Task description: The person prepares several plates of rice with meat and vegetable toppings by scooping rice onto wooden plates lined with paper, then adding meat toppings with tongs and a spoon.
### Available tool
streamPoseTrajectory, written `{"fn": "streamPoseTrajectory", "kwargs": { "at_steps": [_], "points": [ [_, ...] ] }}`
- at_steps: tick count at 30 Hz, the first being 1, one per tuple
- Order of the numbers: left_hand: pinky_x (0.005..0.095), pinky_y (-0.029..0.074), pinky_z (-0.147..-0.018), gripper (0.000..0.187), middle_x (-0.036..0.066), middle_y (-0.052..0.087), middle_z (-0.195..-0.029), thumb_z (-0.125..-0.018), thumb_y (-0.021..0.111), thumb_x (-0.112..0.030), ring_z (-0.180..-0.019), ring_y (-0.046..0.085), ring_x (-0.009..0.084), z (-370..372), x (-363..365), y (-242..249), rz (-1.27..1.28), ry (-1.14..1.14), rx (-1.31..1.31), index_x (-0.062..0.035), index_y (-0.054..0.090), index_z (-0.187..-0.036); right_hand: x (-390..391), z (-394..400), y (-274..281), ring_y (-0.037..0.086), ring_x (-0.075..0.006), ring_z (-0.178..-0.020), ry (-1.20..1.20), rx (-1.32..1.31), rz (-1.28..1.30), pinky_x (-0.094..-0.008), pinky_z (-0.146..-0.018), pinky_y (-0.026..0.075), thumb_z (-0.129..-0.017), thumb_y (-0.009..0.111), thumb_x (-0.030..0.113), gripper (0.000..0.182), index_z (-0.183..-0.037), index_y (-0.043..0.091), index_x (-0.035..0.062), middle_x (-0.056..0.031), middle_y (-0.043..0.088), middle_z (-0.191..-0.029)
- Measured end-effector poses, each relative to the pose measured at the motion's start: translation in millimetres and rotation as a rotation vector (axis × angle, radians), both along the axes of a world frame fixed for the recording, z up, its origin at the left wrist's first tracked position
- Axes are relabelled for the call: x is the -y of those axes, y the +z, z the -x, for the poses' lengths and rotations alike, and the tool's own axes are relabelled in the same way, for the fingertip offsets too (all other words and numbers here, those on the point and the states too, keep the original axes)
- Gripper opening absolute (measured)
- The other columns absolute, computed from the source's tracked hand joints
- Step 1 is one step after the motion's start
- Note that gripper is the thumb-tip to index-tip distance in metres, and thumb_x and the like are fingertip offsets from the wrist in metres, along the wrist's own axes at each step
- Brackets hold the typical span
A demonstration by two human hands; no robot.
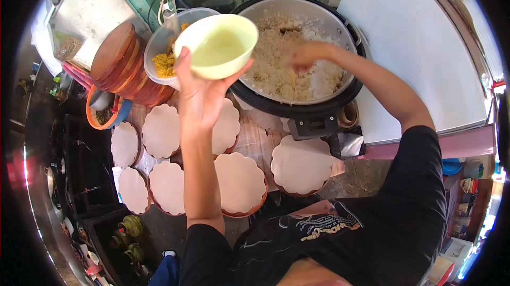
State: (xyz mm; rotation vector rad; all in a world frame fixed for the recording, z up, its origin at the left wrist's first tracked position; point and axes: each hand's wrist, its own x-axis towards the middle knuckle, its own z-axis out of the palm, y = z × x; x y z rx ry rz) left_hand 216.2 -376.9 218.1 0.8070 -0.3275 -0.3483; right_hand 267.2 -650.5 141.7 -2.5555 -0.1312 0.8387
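My left hand (201, 94) grips a pale yellow-green bowl (218, 47) from below, thumb on its left side and fingers at its right. The inside of the bowl looks smooth, with no food visible in it. Over the big rice cooker (289, 106), my right hand (308, 56) is closed and blurred by motion. It reaches into white rice (271, 68) that fills the pot. A thin yellowish sliver shows below its fingers, too blurred to name. A darker brown patch lies in the rice at the back. The cooker's lid stands raised behind.
Several plates lined with scalloped paper (240, 182) lie on the table. A stack of brown plates (114, 57) stands left, beside a clear tub (154, 47) of yellow food. Below the stack is an orange bowl (94, 118). A white panel (419, 52) borders the cooker's right side.
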Motion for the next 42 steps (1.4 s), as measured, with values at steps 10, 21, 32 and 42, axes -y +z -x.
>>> {"fn": "streamPoseTrajectory", "kwargs": {
  "at_steps": [10,21,32,42],
  "points": [
    [0.0627,0.036,-0.098,0.075,0.015,0.039,-0.138,-0.086,0.047,-0.058,-0.125,0.042,0.0336,22,-71,-36,-0.072,0.275,-0.043,-0.0097,0.028,-0.140,13,-4,4,0.064,-0.0311,-0.074,0.124,0.171,0.691,-0.0403,-0.065,0.051,-0.070,0.065,0.011,0.014,-0.080,0.069,0.0019,-0.0171,0.066,-0.080],
    [0.0663,0.035,-0.096,0.091,0.011,0.037,-0.140,-0.074,0.056,-0.069,-0.126,0.040,0.0327,40,-84,-77,-0.159,0.267,-0.053,-0.0129,0.028,-0.141,-11,34,122,0.062,-0.0330,-0.075,0.284,0.395,0.905,-0.0429,-0.066,0.049,-0.064,0.059,0.008,0.007,-0.063,0.066,0.0052,-0.0144,0.063,-0.069],
    [0.0536,0.039,-0.098,0.089,0.008,0.040,-0.139,-0.077,0.045,-0.074,-0.125,0.042,0.0266,30,-90,-91,-0.133,0.208,-0.087,-0.0121,0.031,-0.140,17,70,67,0.064,-0.0355,-0.074,0.328,0.331,0.650,-0.0424,-0.064,0.051,-0.060,0.059,0.007,0.014,-0.069,0.066,-0.0010,-0.0194,0.065,-0.075],
    [0.0404,0.039,-0.100,0.066,0.008,0.045,-0.135,-0.093,0.029,-0.059,-0.121,0.047,0.0228,6,-48,-37,-0.118,0.162,-0.140,-0.0102,0.034,-0.137,35,51,19,0.054,-0.0140,-0.054,0.124,-0.085,0.096,-0.0313,-0.051,0.040,-0.072,0.063,0.017,0.016,-0.074,0.070,0.0025,-0.0047,0.062,-0.058]
  ]
}}
